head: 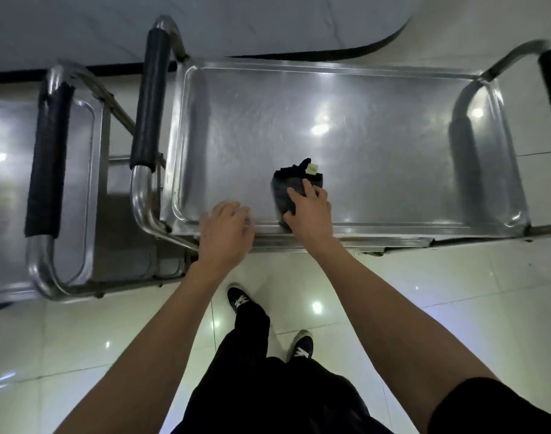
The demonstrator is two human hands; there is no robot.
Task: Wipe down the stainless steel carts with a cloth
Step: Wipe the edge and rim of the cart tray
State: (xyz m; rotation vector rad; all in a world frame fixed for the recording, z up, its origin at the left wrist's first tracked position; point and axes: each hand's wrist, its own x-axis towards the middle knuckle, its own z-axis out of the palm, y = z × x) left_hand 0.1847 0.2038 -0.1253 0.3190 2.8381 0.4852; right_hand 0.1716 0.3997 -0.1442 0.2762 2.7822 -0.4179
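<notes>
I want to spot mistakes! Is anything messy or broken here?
Nothing is spilled or broken. The cart top is only scuffed and shiny. The right hand presses the dark cloth near the front edge, and the left hand rests on the rim.

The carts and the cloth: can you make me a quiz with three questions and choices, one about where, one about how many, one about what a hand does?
1. Where is the cloth?
A. on the floor
B. on the nearer cart's top tray
C. hung on a handle

2. How many carts show?
A. two
B. four
C. five

3. What is the right hand doing?
A. hanging at the side
B. gripping a handle
C. pressing on the cloth

Answers: 1 B, the dark cloth lies on the tray near its front edge. 2 A, a second cart stands to the left. 3 C, its fingers lie on the cloth, while the left hand rests at the tray's rim.
</notes>
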